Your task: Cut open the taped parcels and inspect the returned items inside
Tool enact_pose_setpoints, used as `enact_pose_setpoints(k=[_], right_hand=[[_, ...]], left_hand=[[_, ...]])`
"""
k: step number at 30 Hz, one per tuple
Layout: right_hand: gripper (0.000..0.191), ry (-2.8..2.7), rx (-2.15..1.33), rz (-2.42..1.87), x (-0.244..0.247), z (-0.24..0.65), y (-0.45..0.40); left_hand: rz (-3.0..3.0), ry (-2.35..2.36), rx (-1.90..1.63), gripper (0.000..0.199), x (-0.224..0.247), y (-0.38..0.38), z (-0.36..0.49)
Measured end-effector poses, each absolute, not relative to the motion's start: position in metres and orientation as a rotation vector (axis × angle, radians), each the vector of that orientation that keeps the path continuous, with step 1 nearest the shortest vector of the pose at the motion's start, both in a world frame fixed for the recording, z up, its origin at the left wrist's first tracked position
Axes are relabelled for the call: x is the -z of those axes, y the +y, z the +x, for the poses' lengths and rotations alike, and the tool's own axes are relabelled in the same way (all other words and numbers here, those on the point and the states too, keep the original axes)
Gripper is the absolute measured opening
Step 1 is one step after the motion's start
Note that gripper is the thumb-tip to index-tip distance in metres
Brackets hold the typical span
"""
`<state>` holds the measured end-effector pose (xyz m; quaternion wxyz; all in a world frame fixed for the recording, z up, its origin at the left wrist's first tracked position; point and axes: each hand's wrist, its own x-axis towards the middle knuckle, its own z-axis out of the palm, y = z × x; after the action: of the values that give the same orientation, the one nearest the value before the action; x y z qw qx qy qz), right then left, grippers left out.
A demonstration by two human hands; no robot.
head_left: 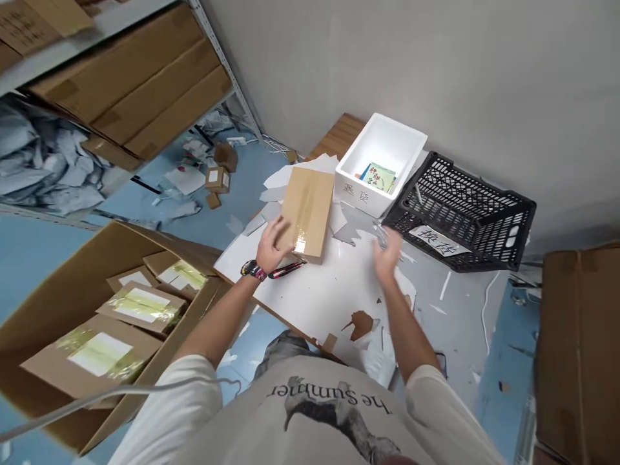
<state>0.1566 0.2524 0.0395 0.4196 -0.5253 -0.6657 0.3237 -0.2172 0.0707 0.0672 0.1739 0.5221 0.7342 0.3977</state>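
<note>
A taped brown cardboard box (307, 210) lies on the white worktop in the head view. My left hand (274, 245) is at its near left corner, thumb and fingers spread; I cannot tell whether it presses on the cardboard. Just below that hand lies a red and black utility knife (287, 270), partly under the box's edge. Off to the right of the box, my right hand (387, 253) is raised over the worktop, slightly blurred, its fingers apart and holding nothing that I can make out.
A white foam box (359, 194) with booklets (380, 176) stands behind, beside a black plastic crate (465, 219). Torn paper litters the worktop (314, 303). At left, a large open carton (62, 278) holds several taped parcels, near a shelf (140, 84). Another carton (576, 349) stands right.
</note>
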Motion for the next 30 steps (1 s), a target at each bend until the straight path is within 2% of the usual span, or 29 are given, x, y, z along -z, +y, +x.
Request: enact_pose_setpoints(k=[2,4,7,12,16,22,26,30], right_hand=[[0.074,-1.721,-1.182,-1.228,-0.038,0.09,0.206],[0.081,-1.641,-1.452,-1.203,-0.036,0.035,0.176],[0.091,-1.527,-1.592,-1.176,-0.046,-0.005,0.164],[0.088,-1.484,-1.587,-1.203,-0.083,0.018,0.175],[0.091,-1.487,-1.484,-1.241,-0.099,0.055,0.146],[0.109,-1.52,-1.241,-1.42,-0.075,0.109,0.108],[0.107,-1.547,-1.173,-1.595,-0.05,0.135,0.111],[0.113,-1.567,-1.225,-1.554,-0.041,0.145,0.118]], left_hand=[[1.047,2.179,-1.423,0.093,-0.048,0.071,-0.205],[0.717,2.13,-1.555,0.086,-0.032,0.075,-0.19],[0.592,2.018,-1.599,0.081,-0.025,0.084,-0.171],[0.741,1.967,-1.573,0.073,-0.051,0.089,-0.154],[0.873,1.855,-1.533,0.073,-0.068,0.08,-0.135],[0.978,1.616,-1.439,0.074,-0.051,0.074,-0.09],[1.008,1.622,-1.376,0.071,-0.035,0.079,-0.065],[0.985,1.672,-1.425,0.069,-0.031,0.082,-0.054]])
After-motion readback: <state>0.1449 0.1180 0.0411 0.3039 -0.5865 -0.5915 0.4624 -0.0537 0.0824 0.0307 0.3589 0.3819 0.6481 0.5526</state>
